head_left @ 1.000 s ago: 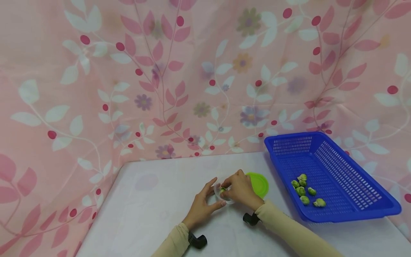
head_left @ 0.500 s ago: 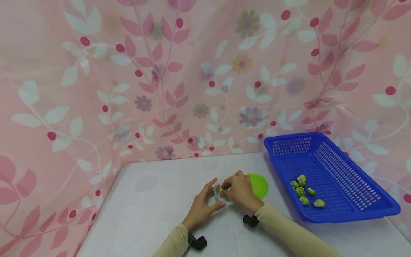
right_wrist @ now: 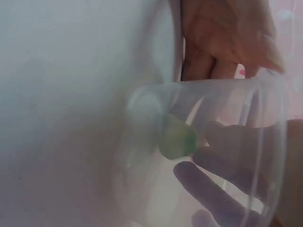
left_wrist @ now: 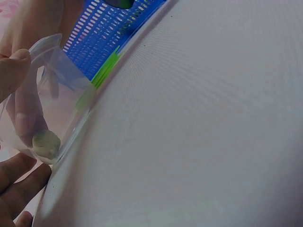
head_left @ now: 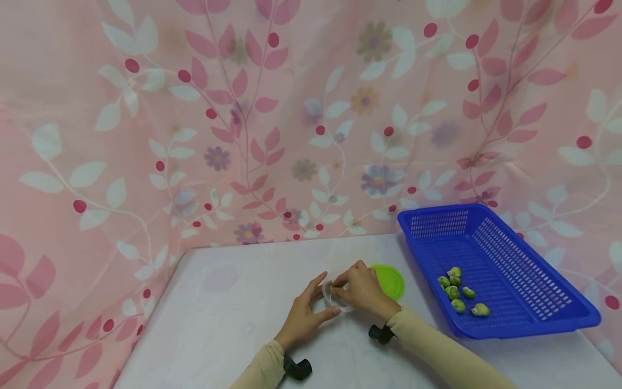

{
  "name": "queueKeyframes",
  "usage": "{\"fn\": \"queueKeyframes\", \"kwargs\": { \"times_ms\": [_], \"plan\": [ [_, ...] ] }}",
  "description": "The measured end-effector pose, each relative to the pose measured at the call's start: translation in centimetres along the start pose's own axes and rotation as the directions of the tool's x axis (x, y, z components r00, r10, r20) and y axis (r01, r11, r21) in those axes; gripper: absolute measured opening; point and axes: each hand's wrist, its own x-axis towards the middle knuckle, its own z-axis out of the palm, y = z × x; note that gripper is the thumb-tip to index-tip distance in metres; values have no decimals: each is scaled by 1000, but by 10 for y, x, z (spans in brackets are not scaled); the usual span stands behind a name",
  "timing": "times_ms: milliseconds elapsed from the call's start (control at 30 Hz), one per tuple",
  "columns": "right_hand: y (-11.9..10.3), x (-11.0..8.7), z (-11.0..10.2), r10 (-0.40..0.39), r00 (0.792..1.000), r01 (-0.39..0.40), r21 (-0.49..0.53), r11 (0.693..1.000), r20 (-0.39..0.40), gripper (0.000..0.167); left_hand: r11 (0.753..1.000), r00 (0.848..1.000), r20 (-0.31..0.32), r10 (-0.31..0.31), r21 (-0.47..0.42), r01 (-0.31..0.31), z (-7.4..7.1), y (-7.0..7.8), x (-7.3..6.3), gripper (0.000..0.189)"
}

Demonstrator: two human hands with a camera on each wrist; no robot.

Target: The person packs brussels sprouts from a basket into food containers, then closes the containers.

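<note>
My left hand (head_left: 302,314) holds a clear plastic container (left_wrist: 71,90), thumb near the rim and fingers at the base. Inside it are the fingers of my right hand (head_left: 365,289), seen through the wall in both wrist views. A Brussels sprout (left_wrist: 46,143) is at their tips, low by the container's bottom. The right wrist view shows this sprout (right_wrist: 178,138) blurred through the plastic; the fingers appear to pinch it still, though their contact is partly obscured. Just beyond my right hand, a bright green round lid (head_left: 391,282) lies on the table.
At the right stands a blue perforated basket (head_left: 520,270), with several Brussels sprouts (head_left: 452,293) grouped near its left front side. A white cloth covers the table (head_left: 218,313). Behind it hangs a pink floral curtain (head_left: 272,119).
My right fingers have lowered the Brussels sprout deeper into the container, where it shows less in the head view. The left hand keeps its hold. The head view has shifted slightly.
</note>
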Motion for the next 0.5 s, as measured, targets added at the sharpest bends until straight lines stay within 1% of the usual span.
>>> {"fn": "queueKeyframes", "kwargs": {
  "times_ms": [100,233,367,500],
  "plan": [
    [-1,-2,-3,-1,1000,1,6,1000,11,12,1000,1000,3,-2,-1,2,1,0,-1,87],
    [-3,-7,-13,-12,1000,12,14,1000,4,17,1000,1000,3,-2,-4,2,2,1,-2,88],
    [-4,-12,-30,-64,998,64,16,998,-22,18,1000,1000,0,-2,3,2,2,1,-1,89],
    [-4,-15,-52,-117,993,117,43,992,-15,18,1000,1000,-5,-1,20,1,1,0,0,90]
  ]
}}
